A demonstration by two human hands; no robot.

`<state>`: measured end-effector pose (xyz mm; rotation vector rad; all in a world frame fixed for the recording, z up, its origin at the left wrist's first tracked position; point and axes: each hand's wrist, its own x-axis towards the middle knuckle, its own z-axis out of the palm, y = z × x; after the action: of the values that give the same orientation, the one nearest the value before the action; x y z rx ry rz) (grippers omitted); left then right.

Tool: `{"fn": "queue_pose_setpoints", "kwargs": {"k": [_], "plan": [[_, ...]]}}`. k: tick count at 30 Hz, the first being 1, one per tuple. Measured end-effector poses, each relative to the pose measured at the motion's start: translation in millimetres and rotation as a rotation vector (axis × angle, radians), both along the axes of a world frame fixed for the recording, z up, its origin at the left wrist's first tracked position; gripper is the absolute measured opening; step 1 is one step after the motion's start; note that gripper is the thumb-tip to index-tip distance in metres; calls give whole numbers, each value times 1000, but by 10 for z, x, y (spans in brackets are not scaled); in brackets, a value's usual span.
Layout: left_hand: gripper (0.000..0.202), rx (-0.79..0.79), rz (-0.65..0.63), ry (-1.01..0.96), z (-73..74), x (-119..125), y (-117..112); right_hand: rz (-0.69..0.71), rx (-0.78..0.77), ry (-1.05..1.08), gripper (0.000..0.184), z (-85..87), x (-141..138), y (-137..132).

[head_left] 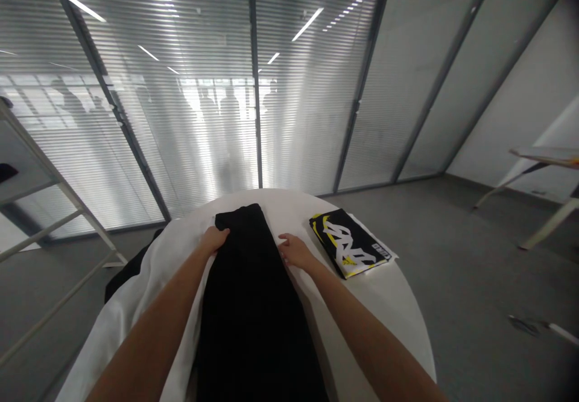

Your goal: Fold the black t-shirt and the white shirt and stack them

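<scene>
Between my fingers on the round white table [398, 305] lies a long black folded garment [248, 305], my left hand [216, 239] curled at its edge, grip unclear, my right hand [294, 250] flat with fingers together, a folded black cloth with yellow-and-white print [348, 242] just right of them.

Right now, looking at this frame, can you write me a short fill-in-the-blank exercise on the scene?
1. The left hand and right hand both touch a garment coloured ____.
2. The table is ____ in shape.
3. The folded print lies on the garment's ____ side.

Missing words: black; round; right.
</scene>
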<state>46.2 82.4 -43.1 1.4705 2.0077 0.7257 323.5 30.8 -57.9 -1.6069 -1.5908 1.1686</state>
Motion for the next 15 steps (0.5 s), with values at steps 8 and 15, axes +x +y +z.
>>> {"fn": "queue_pose_setpoints", "kwargs": {"k": [8,15], "plan": [[39,169,-103,-154,-182,201,187,-71,-13,-20,41,-74,-258,447],[45,205,-155,-364,-328,291,341,-94,99,-89,23,-106,-36,630]]}}
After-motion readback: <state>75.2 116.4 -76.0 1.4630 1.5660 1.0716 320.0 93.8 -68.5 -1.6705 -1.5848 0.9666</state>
